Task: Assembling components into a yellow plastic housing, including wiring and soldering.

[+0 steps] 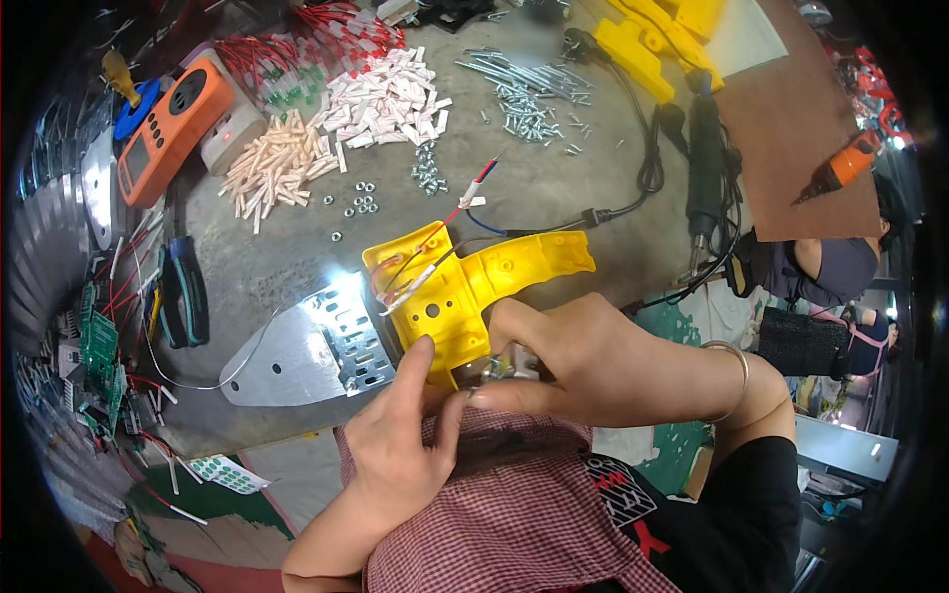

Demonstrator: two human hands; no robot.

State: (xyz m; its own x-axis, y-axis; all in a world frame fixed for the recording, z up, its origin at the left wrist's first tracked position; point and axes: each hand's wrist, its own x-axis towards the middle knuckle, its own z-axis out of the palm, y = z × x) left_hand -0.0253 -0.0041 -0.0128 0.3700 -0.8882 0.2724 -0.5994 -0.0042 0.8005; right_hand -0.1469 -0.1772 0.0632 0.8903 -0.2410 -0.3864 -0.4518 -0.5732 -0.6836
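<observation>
A yellow plastic tool housing half (435, 306) lies open side up at the table's near edge, its handle pointing right. Red, blue and white-sleeved wires (427, 272) run across it. A perforated silver metal plate (306, 351) reaches left from the housing. My left hand (395, 445) grips the housing's near edge, index finger on top and thumb beneath. In my right hand (583, 356), a small shiny metal part (514, 364) is pinched between thumb and bent fingers, close to my left thumb. Its exact kind is partly hidden.
Beyond lie white sleeves (390, 99), beige sticks (277, 163), nuts (366, 203) and screws (529, 109). An orange meter (168, 128) and pliers (183, 292) are left. A soldering iron (704, 178) and orange-handled tool (845, 168) lie right, near another person (820, 272).
</observation>
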